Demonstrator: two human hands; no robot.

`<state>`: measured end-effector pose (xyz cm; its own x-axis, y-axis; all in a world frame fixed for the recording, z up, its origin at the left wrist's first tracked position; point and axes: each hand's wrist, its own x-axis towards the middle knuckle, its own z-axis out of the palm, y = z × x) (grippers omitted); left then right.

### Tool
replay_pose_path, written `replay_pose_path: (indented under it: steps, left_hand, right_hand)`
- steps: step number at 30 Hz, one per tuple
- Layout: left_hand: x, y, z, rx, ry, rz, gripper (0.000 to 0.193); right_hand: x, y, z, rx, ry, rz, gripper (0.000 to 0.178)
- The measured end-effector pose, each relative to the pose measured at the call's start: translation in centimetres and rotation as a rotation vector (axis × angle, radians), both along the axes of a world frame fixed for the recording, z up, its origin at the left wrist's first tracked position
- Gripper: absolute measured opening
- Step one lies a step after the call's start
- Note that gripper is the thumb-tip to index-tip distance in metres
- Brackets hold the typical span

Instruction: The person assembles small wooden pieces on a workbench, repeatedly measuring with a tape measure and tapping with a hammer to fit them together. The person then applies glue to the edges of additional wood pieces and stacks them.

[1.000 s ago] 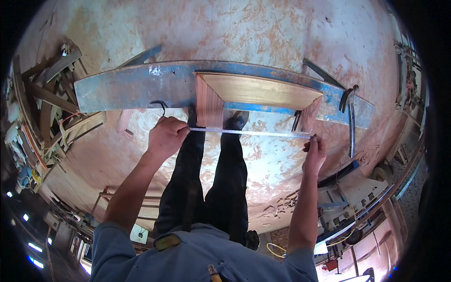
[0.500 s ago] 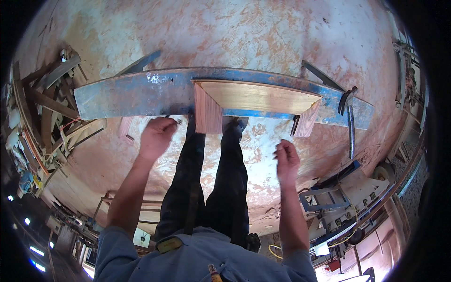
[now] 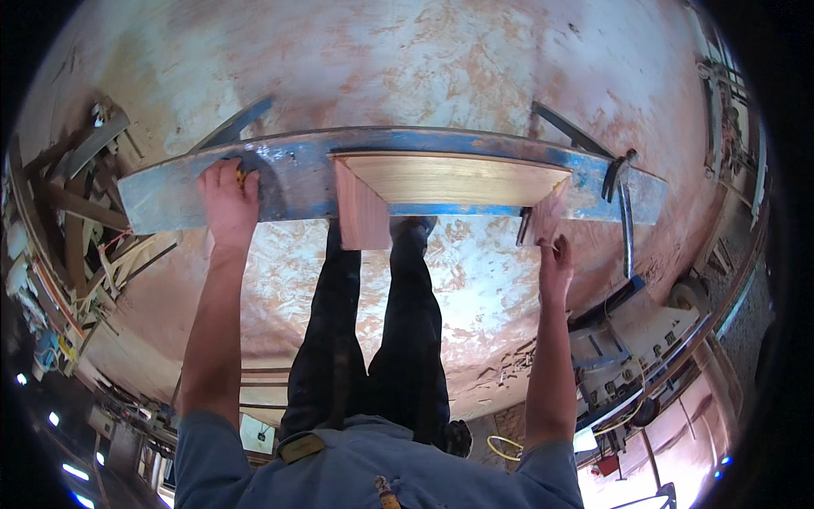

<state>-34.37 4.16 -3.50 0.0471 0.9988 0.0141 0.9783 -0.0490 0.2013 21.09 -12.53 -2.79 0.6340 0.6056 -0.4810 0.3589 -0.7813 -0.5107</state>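
Observation:
A long blue-painted plank bench (image 3: 292, 193) crosses in front of me. On it lies a three-sided wooden frame, with a pale long board (image 3: 458, 180) joined at slanted corners to a pinkish left board (image 3: 363, 208) and a pinkish right board (image 3: 549, 212). The two short boards point toward me past the bench's near edge. At the bench's left part, my left hand (image 3: 227, 204) is closed around a small yellow and dark object (image 3: 243, 176), mostly hidden by the fingers. My right hand (image 3: 556, 267) has curled fingers by the right board's near end; whatever they hold is hidden.
Scrap wood (image 3: 80, 182) is heaped at the left. A dark curved metal piece (image 3: 619, 174) sits over the bench's right part, beside a slanting bar (image 3: 627, 229). A pale machine (image 3: 632, 348) and a yellow hose (image 3: 505, 448) are at the lower right.
My left hand has moved left and forward onto the bench, and a yellow object now shows in it. My right hand has shifted right to the right board's near end.

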Motion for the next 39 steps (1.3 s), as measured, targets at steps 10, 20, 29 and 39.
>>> replay_pose_path:
  steps: [10,20,29,39]
  left_hand:
    - [9.2,-6.0,4.0,-0.162,-0.188,-0.298,0.053]
    - [30.1,-1.5,5.3,-0.345,-0.209,-0.654,0.084]
    - [37.1,0.3,1.0,-0.217,-0.073,-0.673,0.109]
    - [38.0,0.1,1.2,-0.189,0.047,-0.690,0.115]
  right_hand:
    - [-0.3,-0.9,-3.0,0.124,0.075,-0.140,0.062]
    - [11.1,-0.4,1.6,0.195,-0.515,0.324,0.054]
    - [23.5,3.3,0.0,-0.030,-0.698,0.458,0.069]
    - [25.8,2.7,0.7,0.153,-0.281,0.531,0.048]
